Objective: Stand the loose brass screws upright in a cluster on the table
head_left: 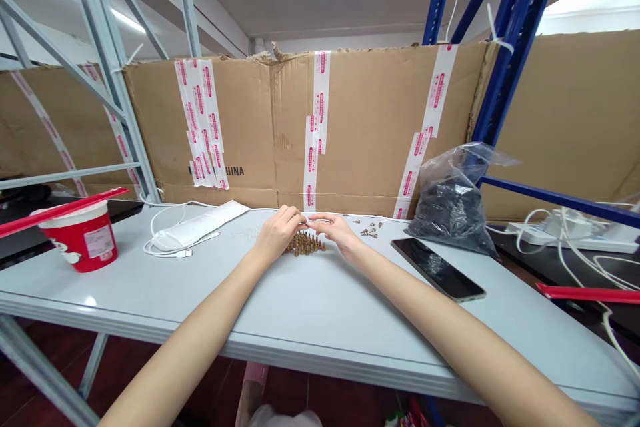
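Across the pale grey tabletop [320, 307] we reach both forearms far forward, wrists low. Our left hand [277, 232] and right hand [338, 229] curl with fingertips pinched together on something too small to tell, just above the cluster of small brass-coloured metal pieces [305, 244]. Light, steady fingers, we judge, keep that cluster from scattering.

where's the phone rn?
Head view: the phone lies flat on the white table, to the right of the right hand, just in front of the clear bag of dark parts.
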Tool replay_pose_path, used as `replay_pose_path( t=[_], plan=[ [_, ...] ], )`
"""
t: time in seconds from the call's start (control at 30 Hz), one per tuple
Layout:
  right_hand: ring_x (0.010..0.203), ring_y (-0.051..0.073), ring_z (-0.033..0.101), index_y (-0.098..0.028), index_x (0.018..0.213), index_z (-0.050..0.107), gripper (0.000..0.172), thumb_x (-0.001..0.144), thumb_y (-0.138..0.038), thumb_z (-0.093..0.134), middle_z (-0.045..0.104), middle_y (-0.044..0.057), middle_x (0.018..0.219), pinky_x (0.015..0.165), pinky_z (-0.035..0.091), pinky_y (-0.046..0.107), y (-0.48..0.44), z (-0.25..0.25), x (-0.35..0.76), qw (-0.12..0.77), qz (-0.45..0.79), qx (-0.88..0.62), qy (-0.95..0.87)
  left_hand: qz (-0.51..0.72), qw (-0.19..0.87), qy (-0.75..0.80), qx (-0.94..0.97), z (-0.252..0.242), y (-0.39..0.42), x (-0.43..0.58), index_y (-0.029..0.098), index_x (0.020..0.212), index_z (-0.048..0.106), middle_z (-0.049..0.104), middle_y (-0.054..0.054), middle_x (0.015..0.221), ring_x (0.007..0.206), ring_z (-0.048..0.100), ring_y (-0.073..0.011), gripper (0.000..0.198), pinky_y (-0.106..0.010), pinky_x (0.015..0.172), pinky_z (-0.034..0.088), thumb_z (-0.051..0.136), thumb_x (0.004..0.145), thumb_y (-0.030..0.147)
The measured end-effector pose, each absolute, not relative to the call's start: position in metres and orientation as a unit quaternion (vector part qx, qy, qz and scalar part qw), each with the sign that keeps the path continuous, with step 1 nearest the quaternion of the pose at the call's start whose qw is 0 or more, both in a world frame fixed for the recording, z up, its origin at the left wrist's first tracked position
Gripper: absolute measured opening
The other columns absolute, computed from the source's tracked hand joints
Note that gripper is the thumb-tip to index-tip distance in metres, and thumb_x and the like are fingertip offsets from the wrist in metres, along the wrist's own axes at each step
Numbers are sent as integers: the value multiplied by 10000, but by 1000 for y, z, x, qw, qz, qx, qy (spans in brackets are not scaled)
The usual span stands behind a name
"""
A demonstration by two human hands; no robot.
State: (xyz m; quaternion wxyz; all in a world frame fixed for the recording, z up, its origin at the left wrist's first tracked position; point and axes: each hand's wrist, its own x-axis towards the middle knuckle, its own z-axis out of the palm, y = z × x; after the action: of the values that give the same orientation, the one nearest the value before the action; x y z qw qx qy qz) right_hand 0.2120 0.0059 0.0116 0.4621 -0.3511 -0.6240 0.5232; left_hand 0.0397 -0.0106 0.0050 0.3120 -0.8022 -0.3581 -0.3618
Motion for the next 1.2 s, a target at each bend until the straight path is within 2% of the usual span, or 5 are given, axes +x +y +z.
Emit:
replay_pose_path(
  t=[0.27,0.53,0.7,1.0,1.2],
  plan=[
    [758,151,559,-171,830,611,342,531,-294,723,652,28,752,698,362,281,0,19,213,455,532,-351,-621,-328,361,-335,-806,3,-8,37,197,883,551,538,-30,840,743,425,-132,163,-225,637,363,387,880,199],
    [704,142,552,-190,814,518,377,518,-292,728,643,3,694,645,338,270,1,16,211,446,548,-350,-614,-277,337,-365,-823,7,-12,36,171,826,528,507,-38,797,738,417,-144,228,-237,641,360,343,896,286],
    [715,142,550,-197,780,485,387,505,-304,736,638,2,698,634,323,258,3,15,212,449,559,-344,-606,-251,325,-350,-842,6,-11,39,169,895,503,511,-39,834,765,427,-146,225,-244,652,358,279,905,180],
    [579,95,453,-206,736,430,395,493,-279,733,500,-71,565,547,260,229,-1,18,209,449,563,-328,-612,-258,319,-374,-832,8,-13,39,170,764,477,481,-28,730,713,413,-154,270,-256,632,350,278,914,273],
    [593,86,434,-206,722,407,372,528,-282,716,520,-55,612,550,255,229,3,17,213,444,567,-333,-609,-224,295,-382,-846,7,-13,38,177,974,464,488,-34,845,783,444,-153,195,-248,653,363,294,907,243]
  ],
)
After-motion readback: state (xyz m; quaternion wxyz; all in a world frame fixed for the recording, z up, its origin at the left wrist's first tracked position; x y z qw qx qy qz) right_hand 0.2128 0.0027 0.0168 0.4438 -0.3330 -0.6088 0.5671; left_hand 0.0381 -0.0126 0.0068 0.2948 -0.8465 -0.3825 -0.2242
